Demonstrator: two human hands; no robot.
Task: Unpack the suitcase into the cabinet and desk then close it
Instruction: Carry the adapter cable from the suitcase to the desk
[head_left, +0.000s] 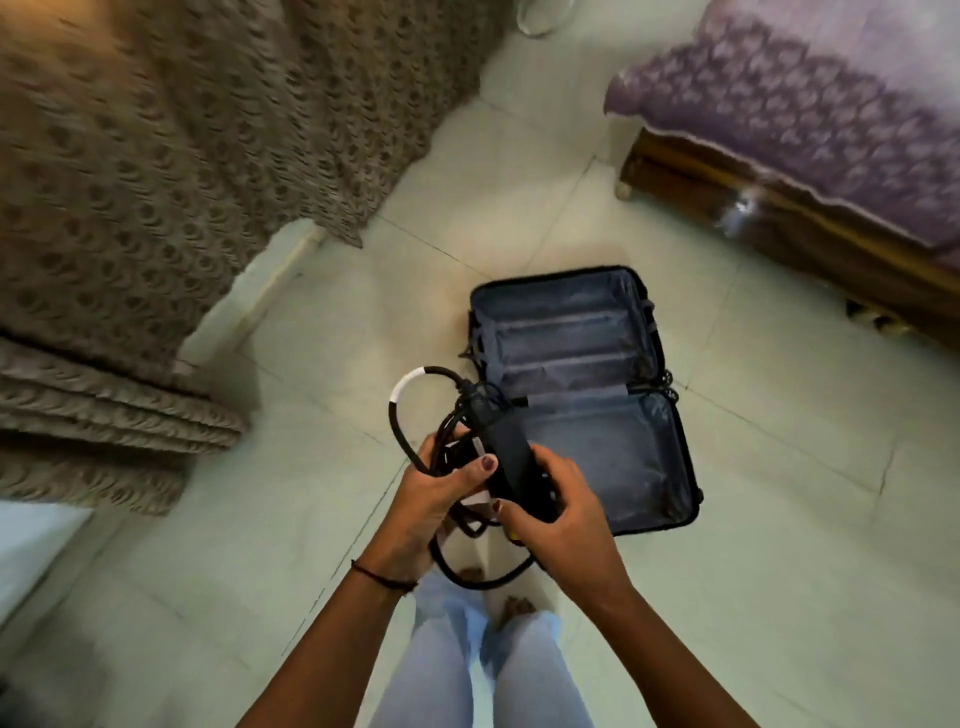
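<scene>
Hands: I see left hand (441, 493) and right hand (558, 499) clasping the power adapter (511, 457).
Suitcase (587, 364): open at 1 o'clock, near corner hidden.

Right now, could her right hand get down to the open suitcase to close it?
Probably not yet. The right hand and left hand both grip the black charger and cable. The suitcase lies open on the floor with nothing blocking it.

We see home bedroom: bed (810, 93) with purple patterned cover on wooden frame, brown patterned curtain (171, 156), pale tiled floor (779, 519), open suitcase (582, 364) lying there.
</scene>
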